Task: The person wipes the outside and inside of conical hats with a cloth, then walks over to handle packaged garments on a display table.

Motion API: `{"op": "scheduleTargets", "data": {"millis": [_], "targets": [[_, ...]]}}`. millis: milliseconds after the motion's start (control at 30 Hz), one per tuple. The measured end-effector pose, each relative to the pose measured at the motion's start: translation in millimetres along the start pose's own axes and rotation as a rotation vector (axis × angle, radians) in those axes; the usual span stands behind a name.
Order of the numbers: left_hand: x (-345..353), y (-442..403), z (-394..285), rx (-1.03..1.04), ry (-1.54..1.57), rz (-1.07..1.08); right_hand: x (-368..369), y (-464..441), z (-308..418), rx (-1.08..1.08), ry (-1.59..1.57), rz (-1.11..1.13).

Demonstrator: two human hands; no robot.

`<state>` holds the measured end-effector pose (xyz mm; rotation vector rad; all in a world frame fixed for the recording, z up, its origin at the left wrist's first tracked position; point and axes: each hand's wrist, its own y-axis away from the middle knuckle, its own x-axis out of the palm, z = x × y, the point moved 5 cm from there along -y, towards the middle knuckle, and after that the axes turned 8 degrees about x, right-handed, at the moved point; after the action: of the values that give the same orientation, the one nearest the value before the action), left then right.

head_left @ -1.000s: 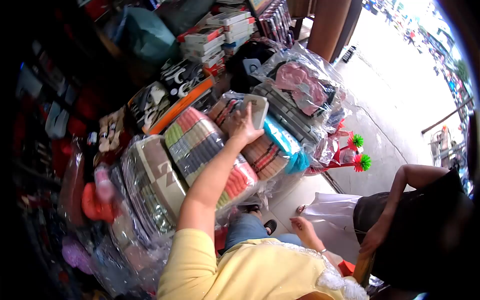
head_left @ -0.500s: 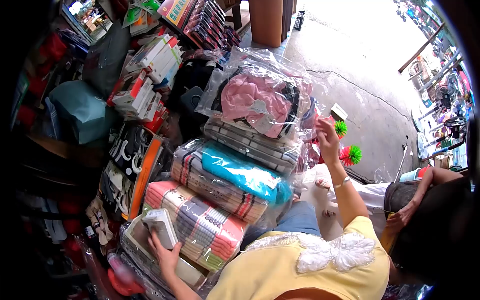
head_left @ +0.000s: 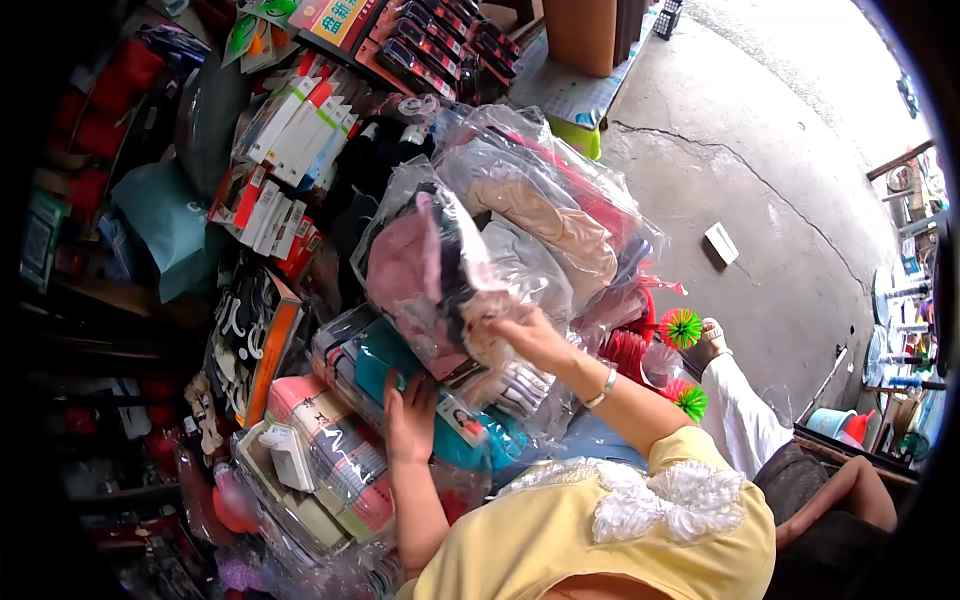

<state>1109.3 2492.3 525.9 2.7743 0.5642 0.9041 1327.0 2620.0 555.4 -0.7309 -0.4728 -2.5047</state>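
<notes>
My right hand (head_left: 532, 340), with a bracelet at the wrist, is closed on the edge of a clear plastic bag (head_left: 405, 265) holding pink and dark cloth, which is tilted up. My left hand (head_left: 410, 415) lies with fingers spread on a teal wrapped package (head_left: 385, 355), just below that bag. Beneath and to the left are folded pink and checked cloths (head_left: 335, 440) in plastic. A white box (head_left: 288, 457) rests on the wrapped stack. Another bag with beige cloth (head_left: 545, 225) lies behind the pink one.
Stacked small boxes (head_left: 290, 130) and a teal bag (head_left: 165, 230) are at the upper left. Green and red pompoms (head_left: 680, 328) stick out at the right. A white item (head_left: 720, 243) lies on the cracked floor (head_left: 790, 260). Another person's arm (head_left: 850, 495) shows at lower right.
My left hand has left the white box and moved onto the teal package. My right hand has come left from near the pompoms and taken hold of the pink cloth's bag, now tilted.
</notes>
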Motion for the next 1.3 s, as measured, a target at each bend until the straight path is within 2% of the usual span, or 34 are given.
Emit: {"op": "scheduleTargets", "data": {"millis": [100,167,233,267,300,333,367,433,467,500,567,600,633,667,700,733,767,800,833,867,900,967,1000,1067,1100,1133,1167,1233,1267,1300], "targets": [[3.4,-22.4,32.1,-0.182,0.303,-0.015,49.0,14.1,-4.4,0.145,-0.078,0.390],[61.6,-7.6,-4.9,0.056,0.017,0.060,68.8,23.5,4.2,0.194,-0.103,0.549],[57.3,14.0,-33.4,0.256,-0.215,-0.074,77.1,20.9,-9.0,0.187,-0.151,0.622],[47.3,26.4,-45.0,0.352,-0.329,-0.146,80.5,24.4,-5.4,0.254,-0.192,0.699],[23.5,37.3,-51.8,0.353,-0.331,-0.165,82.9,27.8,-3.2,0.323,-0.233,0.777],[-17.0,48.7,-58.5,0.303,-0.221,-0.273,72.4,28.4,-9.8,0.446,-0.054,0.691],[-45.9,57.9,-66.1,0.256,-0.108,-0.375,62.8,30.3,-9.5,0.457,-0.055,0.703],[-68.0,68.7,-84.0,0.193,-0.338,-0.509,26.6,23.1,1.9,0.015,0.625,0.423],[-74.4,74.1,-86.7,0.191,-0.423,-0.757,1.4,18.9,4.3,-0.204,0.859,0.221],[-97.4,67.2,-84.9,0.268,-0.531,-0.561,-21.2,17.4,10.2,-0.428,1.080,0.006],[-102.4,64.9,-79.8,0.319,-0.543,-0.612,-51.5,16.5,55.0,-0.585,1.472,-0.499],[-101.8,62.2,-79.1,0.316,-0.538,-0.618,-73.1,7.2,55.6,-0.479,1.445,-0.536],[-94.5,55.6,-85.3,0.422,-0.670,-0.571,-91.5,-4.4,50.0,-0.373,1.415,-0.571],[-85.8,49.1,-93.4,0.527,-0.806,-0.520,-95.7,-15.1,48.2,-0.370,1.416,-0.564],[-81.0,42.5,-99.3,0.524,-0.807,-0.522,-105.0,-29.4,39.1,-0.182,1.139,-0.460],[-65.7,39.1,-113.4,0.651,-1.125,-0.547,-112.7,-40.7,23.8,-0.004,0.858,-0.356],[-46.7,34.4,-125.4,0.775,-1.444,-0.559,-87.8,-50.2,28.2,-0.275,0.763,-0.190],[-34.0,26.0,-132.4,0.775,-1.443,-0.550,-75.8,-49.2,-1.1,0.302,0.462,0.063],[-13.9,18.3,-136.5,0.819,-1.353,-0.408,-41.7,-41.2,1.2,0.259,0.412,0.146],[6.9,12.6,-139.5,0.858,-1.258,-0.271,-4.7,-31.5,4.0,0.156,0.515,0.191],[26.1,10.0,-142.8,0.855,-1.258,-0.268,28.3,-22.4,9.9,0.054,0.638,0.314],[65.1,10.6,-151.7,0.942,-1.000,-0.105,85.2,-2.2,45.3,-0.052,0.654,0.532],[75.0,14.8,-161.0,1.017,-1.052,-0.116,105.9,4.0,54.4,-0.098,0.576,0.626],[67.2,29.4,-173.9,0.841,-0.982,-0.470,138.1,9.7,69.0,-0.148,0.402,0.770],[82.2,39.5,-187.1,1.087,-1.044,-0.374,150.8,10.0,72.5,-0.150,0.306,0.822],[99.2,51.6,-197.9,1.332,-1.097,-0.270,160.8,5.7,70.0,-0.118,0.170,0.836],[121.8,53.6,-203.7,1.390,-1.120,-0.205,169.3,1.2,66.0,-0.086,0.034,0.847],[119.3,62.7,-207.9,1.442,-1.358,-0.309,176.0,-12.1,41.2,0.190,-0.230,0.793],[109.1,57.1,-205.0,1.370,-1.493,-0.226,172.1,-22.9,27.8,0.153,-0.048,0.724],[99.1,46.6,-197.1,1.187,-1.545,-0.120,158.8,-32.0,9.4,0.309,0.231,0.753]]}}
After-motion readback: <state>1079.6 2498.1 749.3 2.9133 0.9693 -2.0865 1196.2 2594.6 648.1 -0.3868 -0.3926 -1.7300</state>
